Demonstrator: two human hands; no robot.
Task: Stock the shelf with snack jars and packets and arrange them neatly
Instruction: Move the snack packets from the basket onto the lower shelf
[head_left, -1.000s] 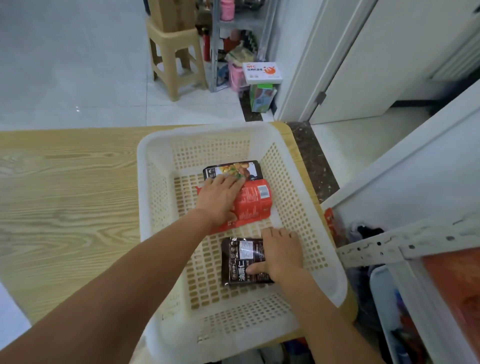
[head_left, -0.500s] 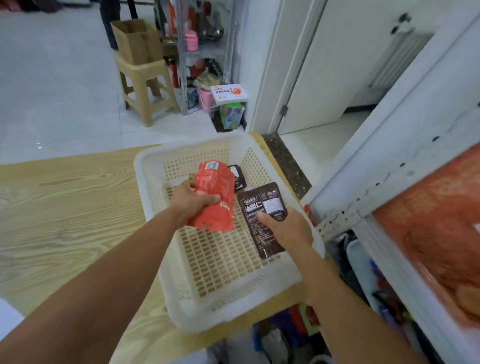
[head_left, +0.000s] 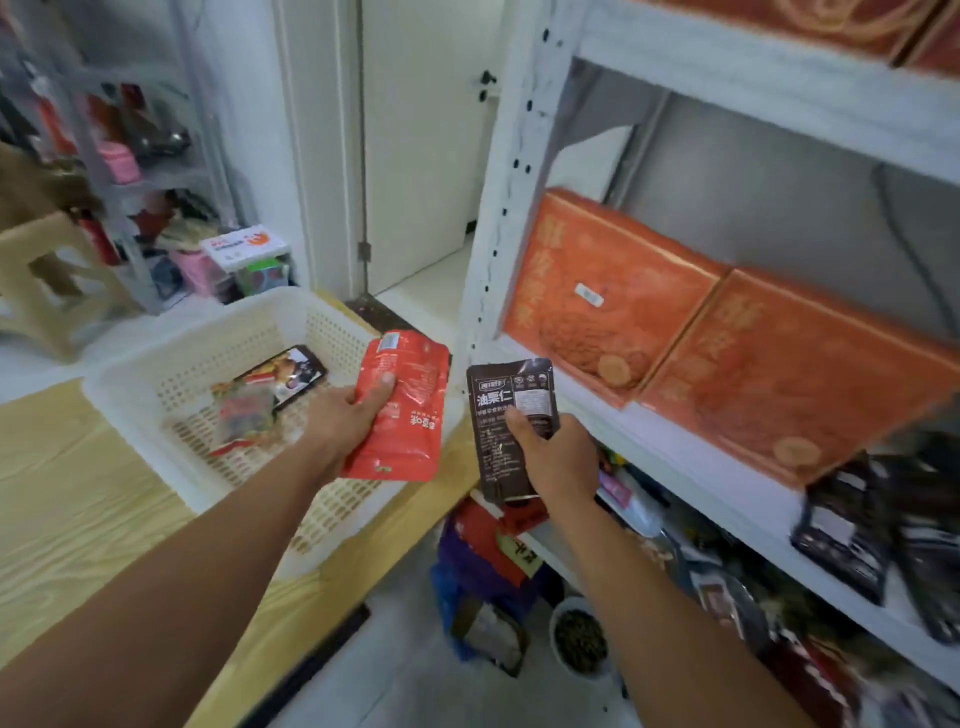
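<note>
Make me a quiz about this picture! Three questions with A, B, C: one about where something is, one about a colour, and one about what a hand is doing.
1. Where do the orange boxes lie? A in a drawer; B on the white shelf; C in a sink.
2. What colour is the packet in the left hand? A red; B green; C blue.
3. What is the right hand doing? A gripping a dark packet; B waving, empty; C holding a cup.
Answers: 1 B, the boxes rest on its board. 2 A, the red packet shows under the thumb. 3 A, its thumb presses the packet's front.
</note>
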